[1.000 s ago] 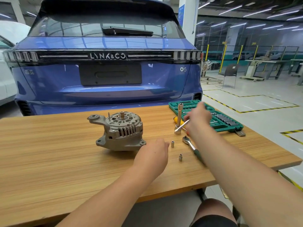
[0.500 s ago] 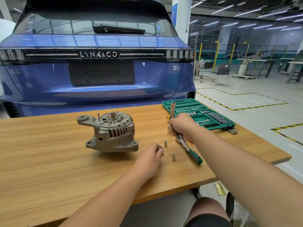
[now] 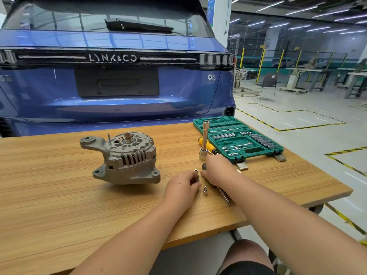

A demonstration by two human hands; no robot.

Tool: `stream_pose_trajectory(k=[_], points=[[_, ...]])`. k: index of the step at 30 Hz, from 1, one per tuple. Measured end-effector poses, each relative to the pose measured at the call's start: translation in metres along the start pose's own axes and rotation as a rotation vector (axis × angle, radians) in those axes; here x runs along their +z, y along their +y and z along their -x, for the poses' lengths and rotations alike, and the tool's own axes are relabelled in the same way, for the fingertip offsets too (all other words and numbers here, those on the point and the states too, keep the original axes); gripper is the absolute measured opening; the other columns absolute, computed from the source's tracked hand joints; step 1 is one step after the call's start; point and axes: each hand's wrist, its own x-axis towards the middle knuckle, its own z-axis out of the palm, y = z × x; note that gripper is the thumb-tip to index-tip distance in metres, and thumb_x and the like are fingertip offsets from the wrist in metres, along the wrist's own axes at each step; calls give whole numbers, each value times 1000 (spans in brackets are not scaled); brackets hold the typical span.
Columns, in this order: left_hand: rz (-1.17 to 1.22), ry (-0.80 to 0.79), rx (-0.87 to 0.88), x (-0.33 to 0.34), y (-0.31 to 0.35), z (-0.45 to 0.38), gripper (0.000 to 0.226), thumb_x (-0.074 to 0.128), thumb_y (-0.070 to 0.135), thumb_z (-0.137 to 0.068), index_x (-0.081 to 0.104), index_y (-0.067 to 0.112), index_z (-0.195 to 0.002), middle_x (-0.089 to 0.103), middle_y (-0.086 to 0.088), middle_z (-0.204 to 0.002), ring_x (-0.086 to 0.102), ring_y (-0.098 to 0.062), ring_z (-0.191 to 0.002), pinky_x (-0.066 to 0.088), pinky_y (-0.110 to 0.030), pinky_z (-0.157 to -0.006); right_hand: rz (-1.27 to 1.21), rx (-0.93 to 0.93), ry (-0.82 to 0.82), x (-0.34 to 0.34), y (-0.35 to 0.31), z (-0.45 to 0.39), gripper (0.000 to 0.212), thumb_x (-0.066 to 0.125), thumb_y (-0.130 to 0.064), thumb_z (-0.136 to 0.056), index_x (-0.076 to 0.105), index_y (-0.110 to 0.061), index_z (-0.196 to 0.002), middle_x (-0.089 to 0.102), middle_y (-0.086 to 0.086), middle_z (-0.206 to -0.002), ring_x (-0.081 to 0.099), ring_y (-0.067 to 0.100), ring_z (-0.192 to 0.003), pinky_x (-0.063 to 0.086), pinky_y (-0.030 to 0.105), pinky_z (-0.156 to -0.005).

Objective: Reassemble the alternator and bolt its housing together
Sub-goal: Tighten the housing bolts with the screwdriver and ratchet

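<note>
The alternator (image 3: pixel 123 157) sits left of centre in the frame on the wooden table (image 3: pixel 49 195), its shaft pointing up and a thin stud standing beside it. Neither hand touches it. The left hand (image 3: pixel 181 190), at lower centre, pinches a small socket (image 3: pixel 197 179) between curled fingertips. The right hand (image 3: pixel 217 171) lies just right of it, fingers curled down over a ratchet (image 3: pixel 224 195) whose shaft runs out from under the wrist; a dark knob (image 3: pixel 204 166) shows at the fingertips. Two more small sockets stand near the hands, one (image 3: pixel 195 171) just above the pinched one and one (image 3: pixel 205 190) below it. A tall socket extension (image 3: pixel 204 139) stands upright above the right hand. At right of centre lies an open green socket case (image 3: pixel 246 139), with a yellow handle (image 3: pixel 205 143) just left of it. Filling the upper left, a blue car (image 3: pixel 119 76) reads "LYNK&CO" across its tail, with "06" at the right.
</note>
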Motion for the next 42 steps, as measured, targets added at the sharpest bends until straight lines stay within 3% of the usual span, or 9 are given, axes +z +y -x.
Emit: stream_pose_trajectory(k=[4, 12, 15, 21, 27, 35, 38, 40, 42], points=[[-34, -19, 19, 7, 0, -10, 25, 68, 25, -98, 70, 24, -123, 73, 3, -121, 62, -19, -116, 48, -31, -96, 52, -46, 13, 6, 2, -4, 15, 58, -38, -97, 58, -22, -98, 44, -2, -75, 56, 24, -81, 58, 40, -81], [-32, -23, 34, 14, -5, -18, 22, 72, 23, -94, 64, 29, -114, 73, 7, -111, 63, -17, -109, 52, -35, -91, 34, -48, 39, 8, 4, -7, 32, 57, -44, -98, 52, -19, -77, 50, -2, -73, 56, 19, -70, 55, 33, -65], [-29, -14, 44, 13, -7, -16, 27, 72, 24, -94, 63, 27, -119, 72, 9, -109, 63, -15, -107, 50, -32, -88, 11, -14, 52, 5, 1, -6, 34, 54, -43, -98, 49, -19, -74, 49, 0, -74, 53, 17, -66, 56, 34, -68], [-62, -29, 132, -4, -17, 7, 33, 66, 24, -96, 61, 26, -129, 65, 14, -109, 61, -9, -101, 51, -29, -91, -152, -4, 132, -11, -2, -3, 36, 51, -45, -100, 62, -15, -116, 56, 2, -94, 57, 23, -85, 49, 33, -68], [-255, -124, 299, -43, -38, 42, 30, 58, 35, -102, 59, 32, -132, 66, 17, -120, 58, -4, -106, 50, -27, -93, -382, -119, 242, -16, -13, 8, 45, 57, -45, -99, 63, -13, -129, 62, 4, -127, 59, 21, -114, 50, 38, -95], [-338, -92, 360, -103, -90, 81, 28, 52, 41, -104, 64, 31, -127, 69, 14, -116, 58, -6, -106, 43, -22, -95, -443, -385, 287, -8, -77, 27, 42, 55, -46, -100, 59, -22, -135, 60, -8, -123, 50, 3, -100, 38, 19, -83], [-311, 2, 277, -124, -112, 90, 22, 55, 40, -102, 69, 29, -117, 70, 15, -106, 59, -2, -97, 39, -12, -85, -721, -301, 270, -2, -102, 30, 51, 53, -50, -100, 50, -24, -144, 56, -10, -129, 50, 1, -100, 41, 18, -77], [-229, 98, 147, -135, -122, 91, 8, 63, 38, -100, 69, 34, -104, 65, 23, -91, 57, 6, -83, 38, -9, -76, -969, -167, 166, -3, -116, 29, 59, 49, -57, -99, 44, -25, -149, 54, -7, -139, 49, 5, -108, 43, 25, -82], [-73, 232, 7, -142, -130, 88, 3, 68, 35, -97, 67, 37, -95, 65, 23, -80, 60, 8, -77, 41, -10, -70, -1164, -105, 14, 0, -127, 28, 60, 47, -62, -99, 45, -28, -148, 58, -15, -131, 51, 2, -106, 44, 25, -83]])
